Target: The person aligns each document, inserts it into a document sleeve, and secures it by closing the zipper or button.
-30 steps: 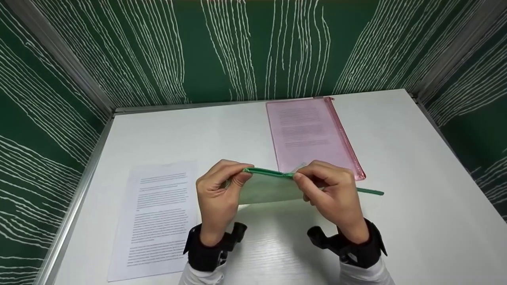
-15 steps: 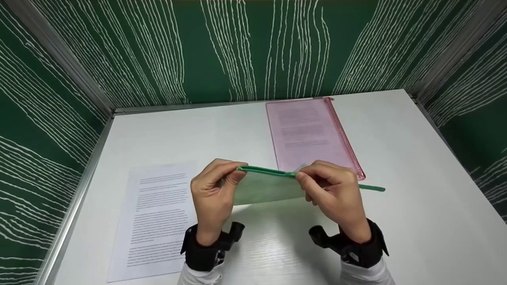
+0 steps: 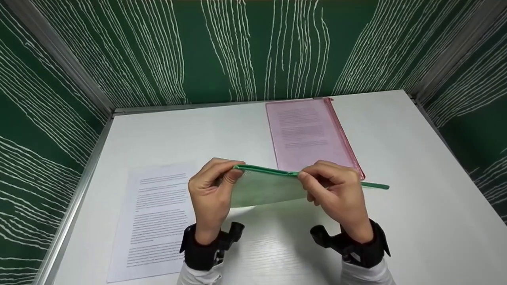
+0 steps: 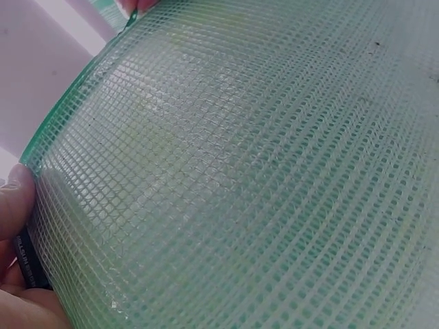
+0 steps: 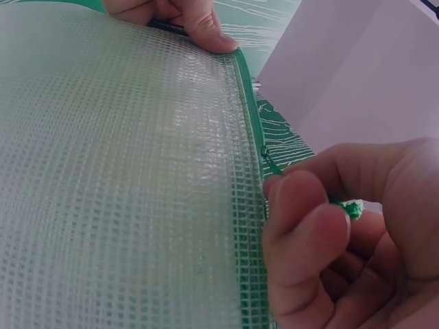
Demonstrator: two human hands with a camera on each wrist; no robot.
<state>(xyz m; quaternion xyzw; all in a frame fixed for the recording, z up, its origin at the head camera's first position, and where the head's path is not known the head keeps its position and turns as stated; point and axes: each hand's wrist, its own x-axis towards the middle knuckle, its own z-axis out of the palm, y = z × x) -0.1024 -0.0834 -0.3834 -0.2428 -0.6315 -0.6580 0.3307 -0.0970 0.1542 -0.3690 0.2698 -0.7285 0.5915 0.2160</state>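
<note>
A green mesh zipper pouch [image 3: 265, 190] is held up above the table, its zipper edge at the top. My left hand [image 3: 212, 194] pinches the left end of that edge between thumb and fingers; a black label [image 4: 31, 260] shows beside these fingers in the left wrist view. Further along, my right hand [image 3: 336, 194] pinches the pull of the zipper slider [image 5: 265, 151], fingers curled in. The green edge [image 3: 376, 185] runs on past the right hand and sticks out to its right. The mesh fills most of both wrist views.
A printed sheet [image 3: 158, 221] lies on the white table [image 3: 178, 134] to the left. Behind the hands lies a pink zipper pouch [image 3: 305, 126] with a printed page inside. Green panels [image 3: 257, 47] with white lines stand around the table.
The left hand has moved left with the pouch corner, and the right hand slightly right with the zipper slider. The stretch of zipper between them has grown longer.
</note>
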